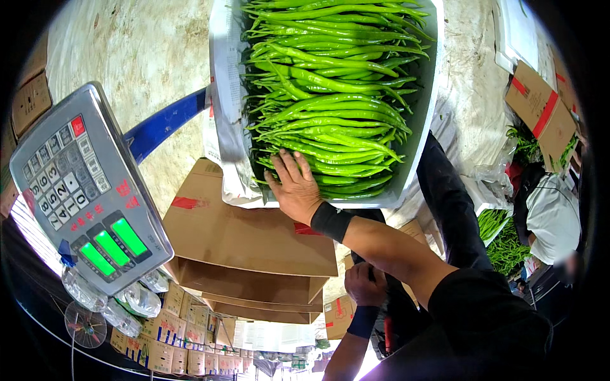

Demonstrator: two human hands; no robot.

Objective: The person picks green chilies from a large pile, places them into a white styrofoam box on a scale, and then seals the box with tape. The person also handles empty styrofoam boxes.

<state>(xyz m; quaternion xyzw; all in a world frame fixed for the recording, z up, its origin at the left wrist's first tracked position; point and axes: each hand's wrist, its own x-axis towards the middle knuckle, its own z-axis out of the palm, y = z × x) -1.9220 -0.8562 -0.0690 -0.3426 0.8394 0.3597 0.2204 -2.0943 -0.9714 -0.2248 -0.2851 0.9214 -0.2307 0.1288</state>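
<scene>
Long green chili peppers (329,95) lie side by side in rows in a white box (419,157), filling most of it. Printed paper (228,71) lines the box's left wall and folds over its rim. My right hand (296,183), with a black wristband, rests palm down on the peppers at the near left corner, its fingers slightly spread. Below the box, my left hand (366,284) is curled near my dark trousers, with a dark blue wristband behind it. Whether its fingers hold something is hidden.
A weighing scale display (90,185) with lit green screens stands left on a blue post (167,121). Open cardboard cartons (252,238) sit just below the box. On the right, a person (553,216) is beside more green peppers (510,247). Stacked cartons (162,350) line the background.
</scene>
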